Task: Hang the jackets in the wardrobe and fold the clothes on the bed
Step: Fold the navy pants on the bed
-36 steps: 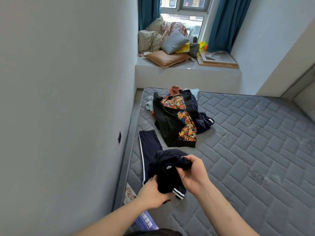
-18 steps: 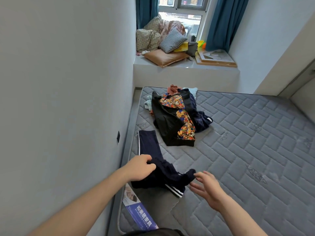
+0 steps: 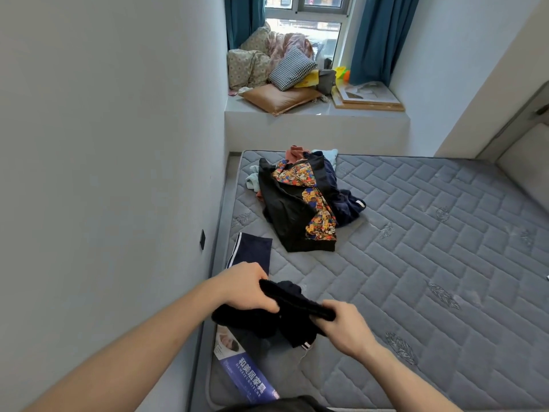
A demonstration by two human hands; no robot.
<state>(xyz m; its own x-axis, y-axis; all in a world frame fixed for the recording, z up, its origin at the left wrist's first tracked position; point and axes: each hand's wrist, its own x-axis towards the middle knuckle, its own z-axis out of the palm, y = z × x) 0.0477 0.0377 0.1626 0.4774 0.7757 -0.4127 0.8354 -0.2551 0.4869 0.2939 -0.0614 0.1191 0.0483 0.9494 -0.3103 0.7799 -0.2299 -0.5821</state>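
Note:
A dark navy garment with a white stripe [image 3: 294, 319] is bunched up just above the near left corner of the grey quilted mattress [image 3: 430, 263]. My left hand [image 3: 246, 288] grips its upper left edge and my right hand [image 3: 341, 325] grips its right end, stretching a band of the cloth between them. One flat leg or sleeve of it [image 3: 252, 252] lies toward the wall. Farther up the bed sits a pile of clothes: a black jacket with a colourful patterned lining [image 3: 300, 209], a navy garment [image 3: 344, 203], and pale blue and rust pieces beneath.
A white wall runs close along the bed's left side. A raised window ledge [image 3: 315, 123] beyond the bed holds cushions, bedding and a framed board. A printed label [image 3: 243, 373] lies on the mattress's near left corner. A padded headboard stands at the far right.
Half a second ago my right hand was open beside the garment as it lay on the mattress. Now both hands grip it and have lifted and stretched it.

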